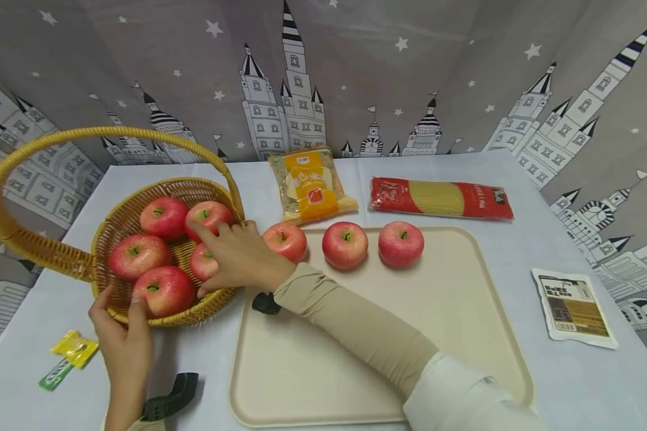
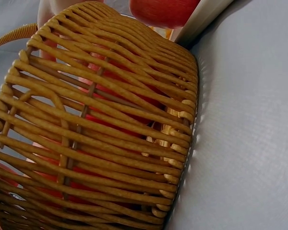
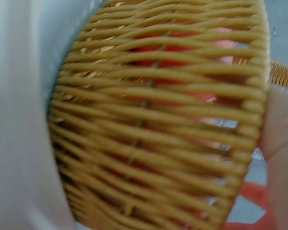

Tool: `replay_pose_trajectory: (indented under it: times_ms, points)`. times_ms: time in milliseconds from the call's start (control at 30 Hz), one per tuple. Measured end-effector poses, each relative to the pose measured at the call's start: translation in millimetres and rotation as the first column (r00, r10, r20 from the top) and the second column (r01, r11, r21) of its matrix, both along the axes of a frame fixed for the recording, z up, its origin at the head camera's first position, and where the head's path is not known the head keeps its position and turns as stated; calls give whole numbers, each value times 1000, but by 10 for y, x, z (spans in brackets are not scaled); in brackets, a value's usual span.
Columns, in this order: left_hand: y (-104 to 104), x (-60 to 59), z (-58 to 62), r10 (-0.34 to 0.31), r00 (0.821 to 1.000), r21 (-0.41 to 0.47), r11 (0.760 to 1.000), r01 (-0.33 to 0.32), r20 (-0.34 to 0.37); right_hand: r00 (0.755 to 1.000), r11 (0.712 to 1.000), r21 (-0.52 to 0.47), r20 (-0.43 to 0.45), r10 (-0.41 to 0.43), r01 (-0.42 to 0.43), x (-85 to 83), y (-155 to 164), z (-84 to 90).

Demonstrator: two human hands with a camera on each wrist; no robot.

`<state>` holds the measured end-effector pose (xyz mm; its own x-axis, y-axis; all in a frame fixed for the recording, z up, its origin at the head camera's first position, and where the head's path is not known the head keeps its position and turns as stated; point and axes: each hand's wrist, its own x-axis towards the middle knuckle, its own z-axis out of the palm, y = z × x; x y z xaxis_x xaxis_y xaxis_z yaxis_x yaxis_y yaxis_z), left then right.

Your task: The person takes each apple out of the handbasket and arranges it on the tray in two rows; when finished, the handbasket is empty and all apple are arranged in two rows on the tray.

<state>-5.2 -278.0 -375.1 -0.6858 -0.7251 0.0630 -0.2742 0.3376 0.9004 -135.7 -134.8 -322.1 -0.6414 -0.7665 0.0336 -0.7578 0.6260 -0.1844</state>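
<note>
Wicker basket (image 1: 215,306) stood on the surface (image 1: 16,335), ahead of the left hand (image 1: 124,341), parted fingers at its near rim; the right hand (image 1: 242,254) spread half-open fingers over its right-side apple (image 1: 202,263); either hand's hold could not be told.

Your left hand (image 1: 123,338) is extending upward from the lower edge of the head view, with the wrist (image 1: 127,392) lying beneath the palm. Its thumb (image 1: 138,311) and fingers (image 1: 103,308) are pointing away from you, standing apart in a V while holding. Your right arm (image 1: 366,326) is running diagonally from the lower right toward the upper left, the tan sleeve (image 1: 318,293) ending near the wrist and a white outer sleeve (image 1: 463,395) covering the upper portion. Your right hand (image 1: 245,256) is lying palm down; its thumb (image 1: 215,284) is pointing left and toward you, while its index finger (image 1: 202,234) is pointing left and away, both spanning a grip.
</note>
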Motion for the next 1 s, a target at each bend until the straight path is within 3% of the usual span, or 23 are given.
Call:
replay_pose_trajectory:
  times_ms: [200, 400, 567, 867, 1000]
  points:
    - [2, 6, -1, -1, 1000, 2, 1000, 1, -8, 998, 995, 89, -55, -40, 45, 48, -49, 41]
    - [-5, 17, -5, -5, 1000, -6, 1000, 5, -21, 993, 997, 74, -113, -22, 30, 49, -37, 28]
    - [-3, 15, -10, -4, 1000, -9, 1000, 4, -31, 988, 999, 30, -151, 38, -34, 16, -12, -5]
    - [-4, 8, -4, -5, 1000, -13, 1000, 5, -19, 993, 993, -45, -46, 105, -107, -11, -3, 2]
    - [1, 5, -1, -2, 1000, -4, 1000, 2, -10, 991, 990, -69, -63, 115, -119, -7, 5, 5]
